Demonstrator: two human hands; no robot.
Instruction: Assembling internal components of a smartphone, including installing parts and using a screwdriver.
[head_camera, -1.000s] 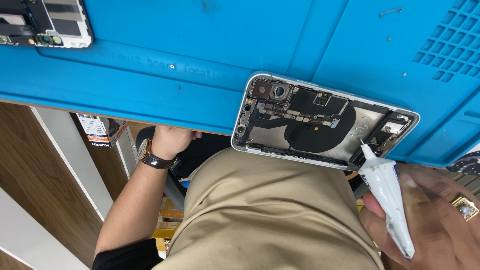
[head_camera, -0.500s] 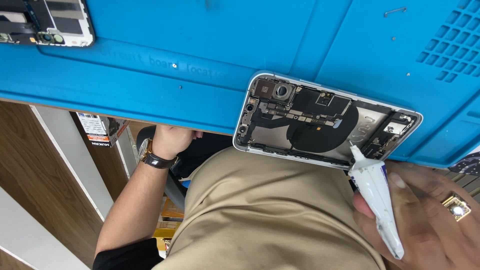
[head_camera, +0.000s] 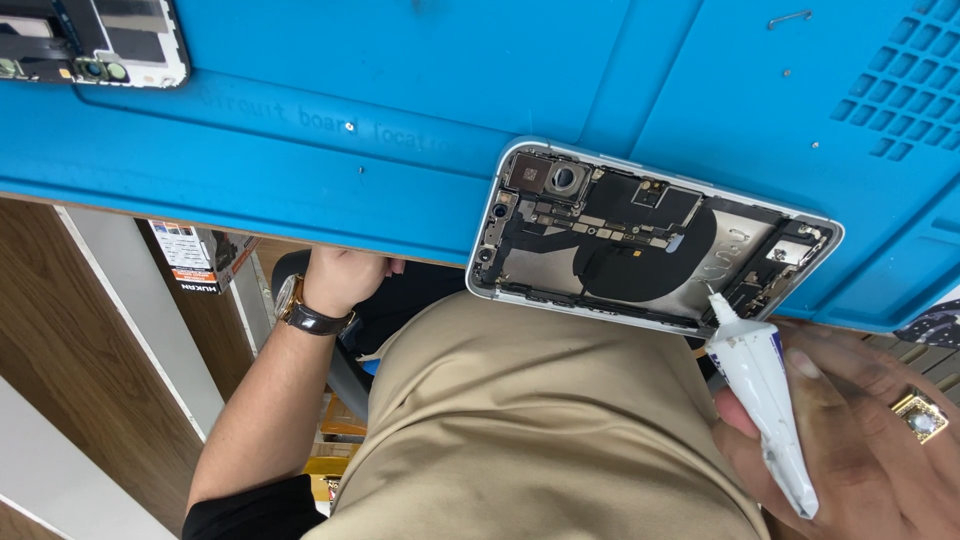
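An opened phone housing (head_camera: 640, 250) with white rim, camera module, boards and a dark round coil lies on the blue mat (head_camera: 400, 100), overhanging its near edge. My right hand (head_camera: 860, 440), with a gold ring, holds a white squeeze tube (head_camera: 760, 390). The tube's nozzle touches the housing's near right corner. My left hand (head_camera: 340, 280), with a wristwatch, sits below the table edge against something dark, its fingers hidden.
A second opened phone part (head_camera: 90, 45) lies at the mat's far left corner. A tiny screw (head_camera: 348, 126) rests on the mat, and a grid of small holes (head_camera: 900, 100) fills its right side. My beige-clothed lap fills the lower middle.
The tube's nozzle has shifted slightly left along the housing's near edge. My left hand has not moved.
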